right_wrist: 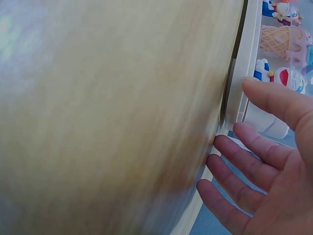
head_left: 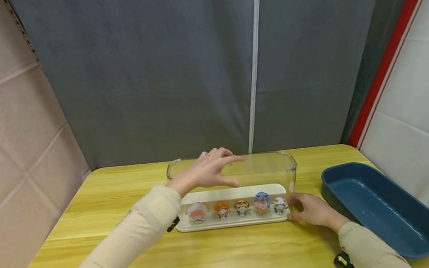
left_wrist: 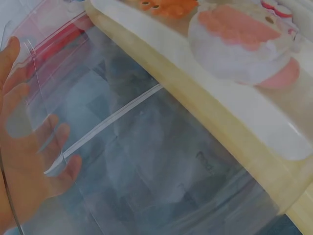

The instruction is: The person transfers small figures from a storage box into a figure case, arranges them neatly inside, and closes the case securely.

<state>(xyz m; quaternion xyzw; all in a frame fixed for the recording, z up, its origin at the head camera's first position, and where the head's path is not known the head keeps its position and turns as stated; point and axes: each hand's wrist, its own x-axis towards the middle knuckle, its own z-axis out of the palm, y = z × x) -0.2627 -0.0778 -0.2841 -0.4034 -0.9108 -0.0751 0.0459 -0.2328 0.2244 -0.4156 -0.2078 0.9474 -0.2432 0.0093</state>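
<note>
A clear plastic display box [head_left: 261, 162] with a white base [head_left: 233, 224] stands on the table. Several small figurines line its base: a pink-and-white one [head_left: 197, 213] at the left, an orange-haired one [head_left: 222, 210], one in a brown hat [head_left: 242, 208], one with an ice-cream cone [head_left: 262, 203] and a white-capped one [head_left: 280, 206] at the right. My left hand [head_left: 212, 168] reaches over the box, fingers spread and holding nothing. Through clear plastic its fingers [left_wrist: 62, 178] show in the left wrist view. At the base's right end, my right hand [head_left: 312, 208] touches the corner with thumb and fingertips extended.
A dark blue basin [head_left: 390, 210] stands at the table's right side, close beside the right forearm. The yellow wood-grain table [head_left: 216, 262] ends at a grey curtain [head_left: 163, 91] behind the box. Pale panels flank it on both sides.
</note>
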